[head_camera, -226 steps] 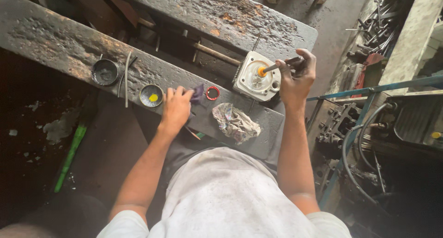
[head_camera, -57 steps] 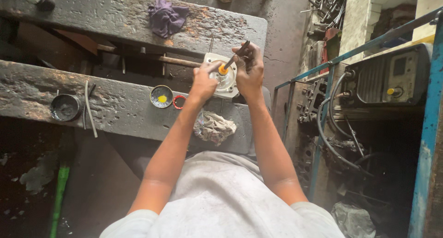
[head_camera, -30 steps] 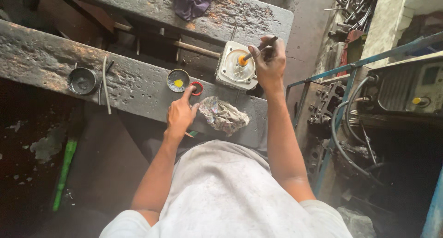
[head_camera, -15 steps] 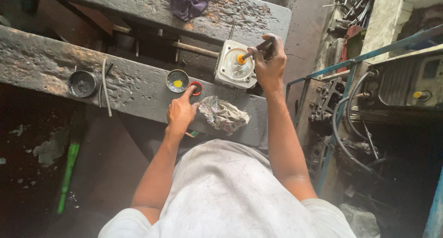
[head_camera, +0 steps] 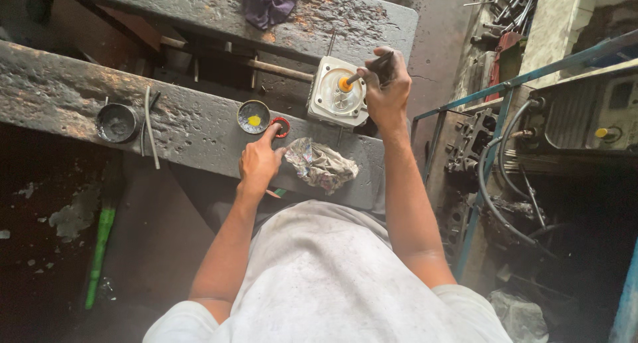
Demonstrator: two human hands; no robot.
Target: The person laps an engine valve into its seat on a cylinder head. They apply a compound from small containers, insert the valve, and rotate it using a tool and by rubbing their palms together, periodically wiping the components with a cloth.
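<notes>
Motor housing [head_camera: 337, 100], pale metal, sits at far edge of counter [head_camera: 186, 127], orange part at centre. Near to far: L hand [head_camera: 260, 160] on counter, index finger on red ring [head_camera: 280, 126], beside crumpled rag [head_camera: 321, 165] and small tin w/ yellow paste [head_camera: 254, 116]. R hand [head_camera: 385, 90] clamped on dark-handled tool [head_camera: 373, 67], tip at housing centre. Purple cloth [head_camera: 268, 0] on far slab.

The right hand [head_camera: 384, 87] wraps the dark handle of a tool [head_camera: 372, 67], hiding most of it, so the kind of tool cannot be told; only its orange tip shows over the pale metal housing [head_camera: 335, 94]. Left of that housing, the left hand [head_camera: 260, 162] covers part of the red ring [head_camera: 281, 125] with its forefinger. Above the housing, the purple rag [head_camera: 269, 0] is cut off by the top edge. The desk [head_camera: 193, 127] runs off the left edge.
</notes>
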